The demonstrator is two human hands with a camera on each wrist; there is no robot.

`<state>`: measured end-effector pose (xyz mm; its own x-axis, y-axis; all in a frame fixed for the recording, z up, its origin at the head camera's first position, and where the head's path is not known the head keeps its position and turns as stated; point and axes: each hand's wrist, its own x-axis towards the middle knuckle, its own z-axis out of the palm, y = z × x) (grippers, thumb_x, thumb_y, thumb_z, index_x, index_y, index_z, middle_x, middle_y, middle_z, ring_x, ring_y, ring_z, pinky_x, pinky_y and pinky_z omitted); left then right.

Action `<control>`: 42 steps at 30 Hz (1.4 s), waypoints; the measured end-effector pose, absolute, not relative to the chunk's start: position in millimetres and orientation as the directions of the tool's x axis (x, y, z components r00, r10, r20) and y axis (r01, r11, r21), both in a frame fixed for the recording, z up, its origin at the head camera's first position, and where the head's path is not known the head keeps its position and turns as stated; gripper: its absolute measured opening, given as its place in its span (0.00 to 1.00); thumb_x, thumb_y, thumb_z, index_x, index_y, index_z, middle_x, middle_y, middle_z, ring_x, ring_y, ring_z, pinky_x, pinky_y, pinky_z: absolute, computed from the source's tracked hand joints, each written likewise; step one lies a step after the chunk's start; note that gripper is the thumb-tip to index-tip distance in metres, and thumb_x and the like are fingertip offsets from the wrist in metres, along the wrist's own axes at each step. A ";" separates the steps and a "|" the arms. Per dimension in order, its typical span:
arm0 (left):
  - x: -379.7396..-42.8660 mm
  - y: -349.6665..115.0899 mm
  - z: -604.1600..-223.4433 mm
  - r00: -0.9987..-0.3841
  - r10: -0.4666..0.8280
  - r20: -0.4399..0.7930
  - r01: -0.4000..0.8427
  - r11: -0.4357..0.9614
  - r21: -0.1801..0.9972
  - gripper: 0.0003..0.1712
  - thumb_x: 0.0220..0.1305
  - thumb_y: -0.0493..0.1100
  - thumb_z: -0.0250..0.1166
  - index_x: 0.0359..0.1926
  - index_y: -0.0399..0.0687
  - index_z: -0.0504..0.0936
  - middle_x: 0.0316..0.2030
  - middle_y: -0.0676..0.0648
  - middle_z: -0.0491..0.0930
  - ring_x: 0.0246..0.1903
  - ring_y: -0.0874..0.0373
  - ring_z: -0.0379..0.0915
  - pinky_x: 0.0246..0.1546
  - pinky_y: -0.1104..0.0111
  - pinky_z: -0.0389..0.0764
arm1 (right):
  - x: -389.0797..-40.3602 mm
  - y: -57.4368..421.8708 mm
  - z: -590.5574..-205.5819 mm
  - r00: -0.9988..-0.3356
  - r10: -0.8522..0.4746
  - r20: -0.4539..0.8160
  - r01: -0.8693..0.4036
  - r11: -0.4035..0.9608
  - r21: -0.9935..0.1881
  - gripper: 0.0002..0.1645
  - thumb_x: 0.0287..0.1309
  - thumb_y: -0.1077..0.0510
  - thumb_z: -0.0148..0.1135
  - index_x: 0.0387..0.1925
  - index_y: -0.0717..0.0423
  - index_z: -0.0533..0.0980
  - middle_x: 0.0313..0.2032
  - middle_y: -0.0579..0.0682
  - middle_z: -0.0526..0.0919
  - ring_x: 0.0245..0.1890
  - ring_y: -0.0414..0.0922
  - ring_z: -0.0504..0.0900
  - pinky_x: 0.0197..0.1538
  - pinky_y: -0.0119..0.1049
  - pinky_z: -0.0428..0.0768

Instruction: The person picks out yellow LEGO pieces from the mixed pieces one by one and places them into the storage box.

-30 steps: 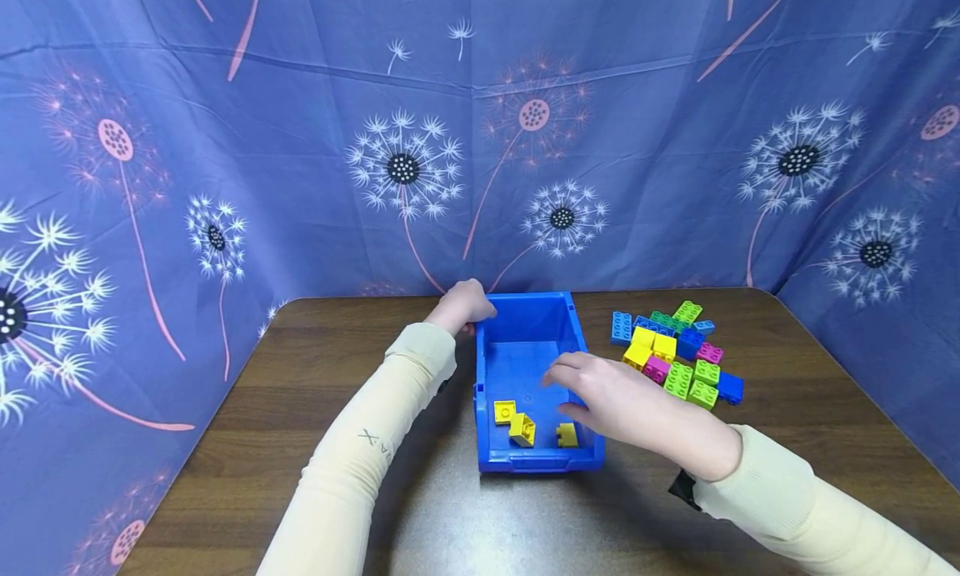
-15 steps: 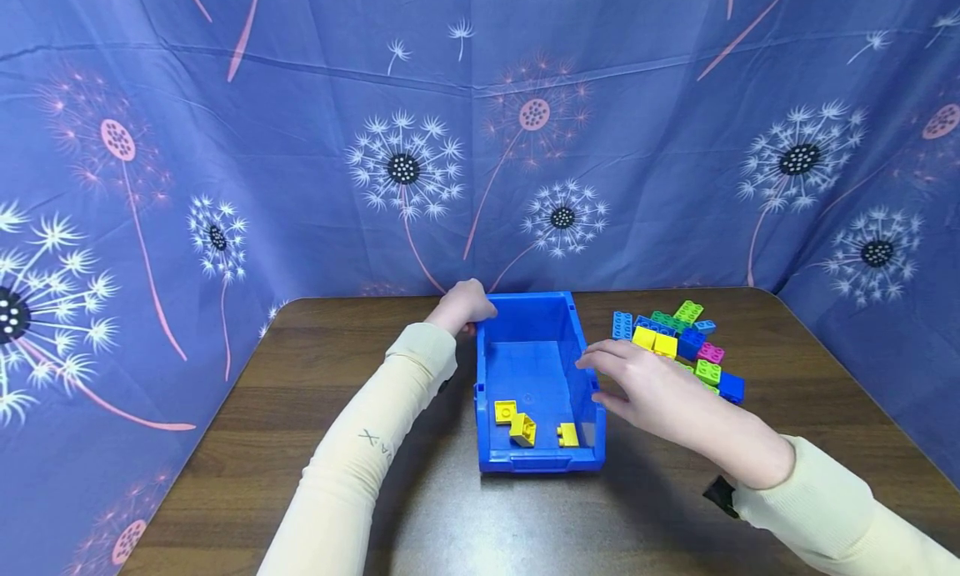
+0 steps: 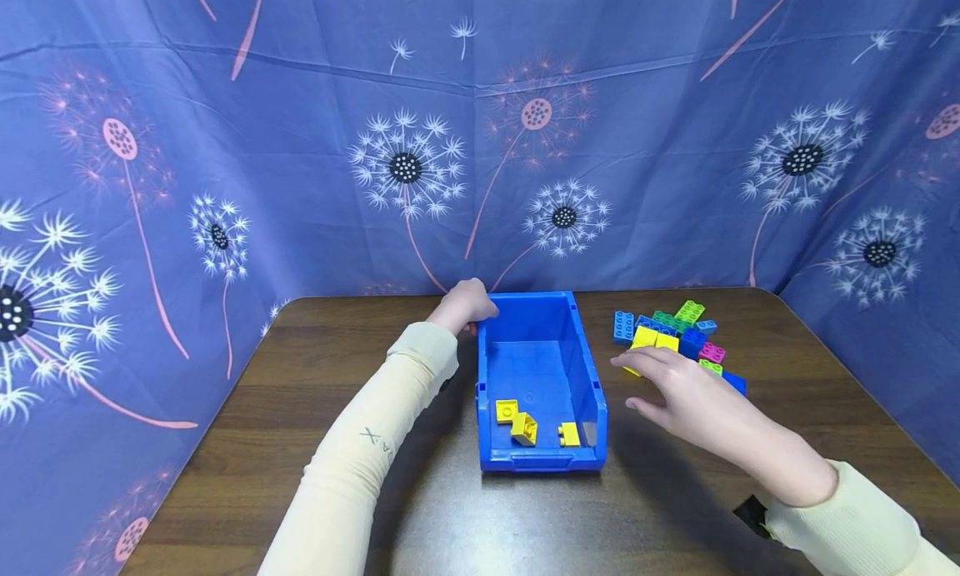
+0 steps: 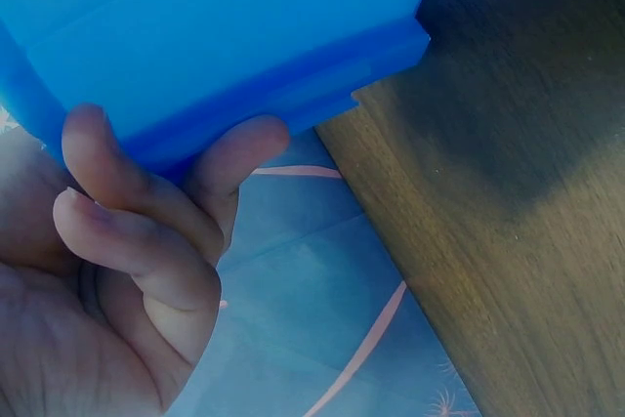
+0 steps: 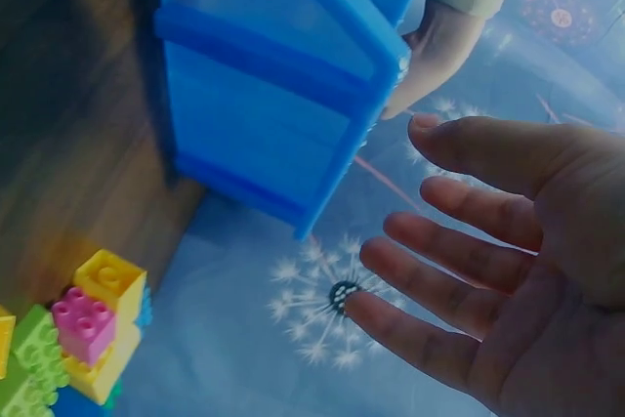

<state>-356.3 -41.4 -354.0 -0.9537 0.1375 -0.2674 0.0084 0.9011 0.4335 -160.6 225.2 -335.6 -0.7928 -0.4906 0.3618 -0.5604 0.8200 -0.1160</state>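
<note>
We should steady the blue bin (image 3: 542, 463) with our left hand (image 3: 461, 306) gripping its far-left edge; right of it, our right hand (image 3: 701, 401), fingers wide, empty, hovers near bricks (image 3: 692, 343).

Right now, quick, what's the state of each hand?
Left hand: closed, holding the blue plastic bin near its far left corner.
Right hand: open, holding nothing.

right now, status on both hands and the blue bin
Left hand holding blue bin. Right hand empty, partly hiding brick pile in head view. Three yellow bricks inside bin.
</note>
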 end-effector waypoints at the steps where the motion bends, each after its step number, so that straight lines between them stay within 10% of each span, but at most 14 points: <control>1: -356.4 -41.4 -354.1 -0.953 0.137 -0.269 0.007 0.901 0.434 0.15 0.61 0.46 0.60 0.42 0.38 0.77 0.17 0.45 0.77 0.25 0.49 0.83 0.11 0.72 0.71 | -160.0 227.3 -337.0 -0.796 -0.484 0.363 -0.554 0.824 -0.116 0.29 0.40 0.59 0.75 0.48 0.59 0.77 0.46 0.56 0.82 0.48 0.55 0.80 0.46 0.50 0.80; 42: -352.5 -41.6 -352.9 -0.954 0.137 -0.266 0.007 0.898 0.440 0.17 0.62 0.47 0.60 0.44 0.37 0.76 0.17 0.45 0.76 0.27 0.49 0.84 0.12 0.72 0.71 | -155.5 291.5 -400.4 -0.922 -0.319 0.219 -0.356 0.922 -0.153 0.37 0.37 0.57 0.77 0.52 0.63 0.74 0.50 0.65 0.75 0.49 0.65 0.75 0.40 0.58 0.79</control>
<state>-352.5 -41.6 -352.9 -0.9543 0.1370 -0.2656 0.0066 0.8981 0.4397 -155.5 291.5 -400.4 -0.9219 -0.3194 0.2191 -0.3557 0.9221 -0.1525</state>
